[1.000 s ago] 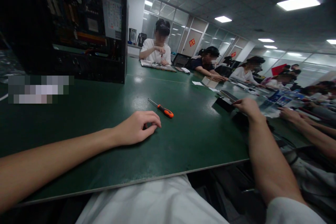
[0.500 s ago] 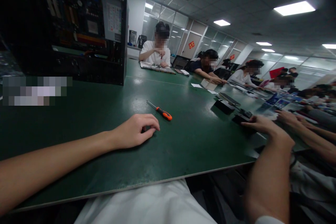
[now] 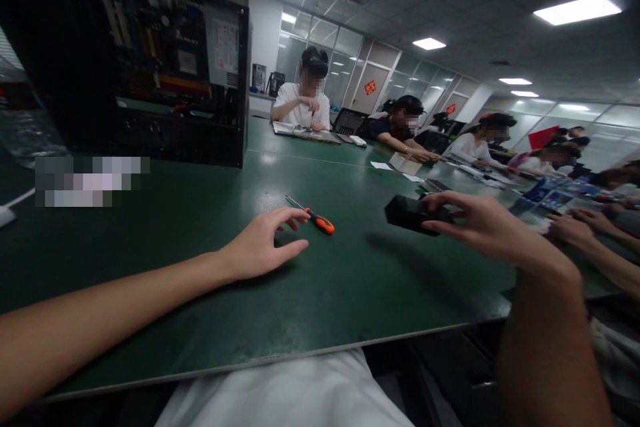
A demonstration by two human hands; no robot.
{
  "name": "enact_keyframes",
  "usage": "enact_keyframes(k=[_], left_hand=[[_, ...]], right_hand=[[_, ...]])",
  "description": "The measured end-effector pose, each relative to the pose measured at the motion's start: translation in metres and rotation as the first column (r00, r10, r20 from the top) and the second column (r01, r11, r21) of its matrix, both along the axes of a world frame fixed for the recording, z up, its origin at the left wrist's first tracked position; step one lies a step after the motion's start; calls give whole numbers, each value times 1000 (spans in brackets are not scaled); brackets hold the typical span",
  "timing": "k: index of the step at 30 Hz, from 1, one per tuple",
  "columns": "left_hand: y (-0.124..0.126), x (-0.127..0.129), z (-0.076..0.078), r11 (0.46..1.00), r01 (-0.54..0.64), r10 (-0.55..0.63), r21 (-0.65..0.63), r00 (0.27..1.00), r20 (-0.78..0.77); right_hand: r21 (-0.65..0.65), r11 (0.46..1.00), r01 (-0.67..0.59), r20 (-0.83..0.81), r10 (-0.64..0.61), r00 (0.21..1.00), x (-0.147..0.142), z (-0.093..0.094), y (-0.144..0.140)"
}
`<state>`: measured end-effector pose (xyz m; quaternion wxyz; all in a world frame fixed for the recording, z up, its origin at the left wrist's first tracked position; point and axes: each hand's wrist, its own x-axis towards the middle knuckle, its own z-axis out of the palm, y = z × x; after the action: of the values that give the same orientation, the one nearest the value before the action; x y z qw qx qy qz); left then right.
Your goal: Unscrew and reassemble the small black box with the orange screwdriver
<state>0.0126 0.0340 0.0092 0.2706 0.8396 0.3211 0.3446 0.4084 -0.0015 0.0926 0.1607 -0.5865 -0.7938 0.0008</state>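
My right hand (image 3: 480, 223) grips a black rectangular box (image 3: 407, 213) between thumb and fingers. The box is held off the green table (image 3: 320, 307), and its shadow falls below it. Resting on the tabletop, my left hand (image 3: 270, 240) has its thumb spread from its fingers and nothing in it. Its fingertips are beside a screwdriver (image 3: 319, 219) with an orange and black handle, partly covering the shaft. The shaft points to the far left.
A black computer case (image 3: 200, 127) with its side uncovered stands at the left back. Papers (image 3: 383, 165) and a small open carton (image 3: 405, 163) lie farther off. A co-worker's hands (image 3: 573, 230) are close by on the right. Other people sit around the table.
My right hand has lifted the black box and brought it left toward the middle. The thumb and fingers of my left hand have spread apart, moving toward the screwdriver.
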Motion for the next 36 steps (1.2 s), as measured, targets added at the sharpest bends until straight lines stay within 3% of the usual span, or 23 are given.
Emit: enact_keyframes(k=[3, 6, 8, 11, 14, 16, 19, 21, 28, 33, 36], left_hand=[[-5, 0, 2, 1000, -2, 3, -28, 1000, 30], [-11, 3, 5, 998, -41, 42, -37, 998, 44], [-13, 5, 7, 998, -54, 54, -32, 998, 18], [-14, 6, 8, 998, -59, 59, -26, 998, -14], [-12, 6, 7, 1000, -27, 26, -15, 999, -43], [-11, 5, 6, 1000, 0, 0, 0, 998, -69], [-10, 4, 5, 1000, -1, 0, -5, 996, -86], [-10, 3, 4, 1000, 1, -3, -13, 995, -98], [-2, 1, 5, 989, 85, -95, -117, 992, -79], [0, -2, 7, 969, 127, -148, -210, 985, -87], [5, -6, 4, 983, 57, -73, -175, 993, -89]], right_hand=[[-48, 952, -301, 103, 305, 947, -82, -3, 2], [-195, 841, -505, 152, 535, 831, -143, -19, 10], [-196, 779, -596, 100, 620, 778, -163, -31, 19], [-131, 715, -686, -86, 681, 727, -161, -47, 38], [-154, 695, -702, -336, 632, 699, -144, -57, 59], [-270, 671, -691, -458, 541, 705, -136, -61, 69], [-448, 588, -673, -557, 405, 725, -134, -63, 75], [-505, 562, -656, -586, 335, 738, -136, -62, 74], [-529, 551, -646, -634, 250, 732, -143, -60, 73], [-514, 551, -657, -636, 269, 723, -144, -62, 74], [-544, 518, -659, -612, 292, 735, -143, -64, 73]])
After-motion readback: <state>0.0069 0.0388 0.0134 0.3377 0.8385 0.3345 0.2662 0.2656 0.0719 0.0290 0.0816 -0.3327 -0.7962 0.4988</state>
